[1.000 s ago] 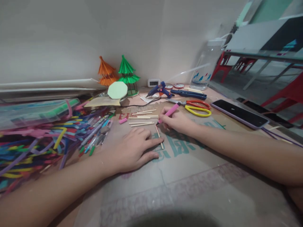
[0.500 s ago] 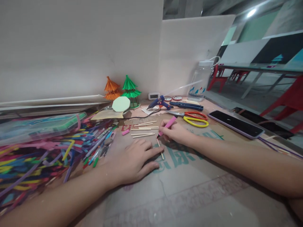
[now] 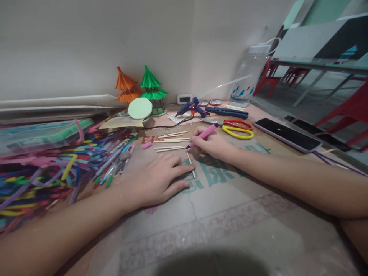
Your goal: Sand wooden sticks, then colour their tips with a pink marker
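My right hand (image 3: 208,143) holds a pink marker (image 3: 207,132), its dark tip at the upper end of a thin wooden stick (image 3: 190,164). That end of the stick looks reddish. My left hand (image 3: 161,178) lies palm down with its fingers apart, the index fingertip pressing on the lower part of the same stick. Several pale sticks (image 3: 169,148) lie in loose rows just beyond my left hand. A pink marker cap (image 3: 147,145) rests to the left of them.
Pipe cleaners (image 3: 34,180) and a plastic case (image 3: 43,136) cover the left. Behind stand orange (image 3: 125,86) and green (image 3: 154,90) paper towers, a glue gun (image 3: 191,108) and a bottle (image 3: 249,74). Scissors (image 3: 238,132) and a phone (image 3: 287,134) lie right.
The camera view has tilted down, so everything sits higher in the picture. The marker tip has moved slightly to the upper end of the stick; my left finger stays on it.
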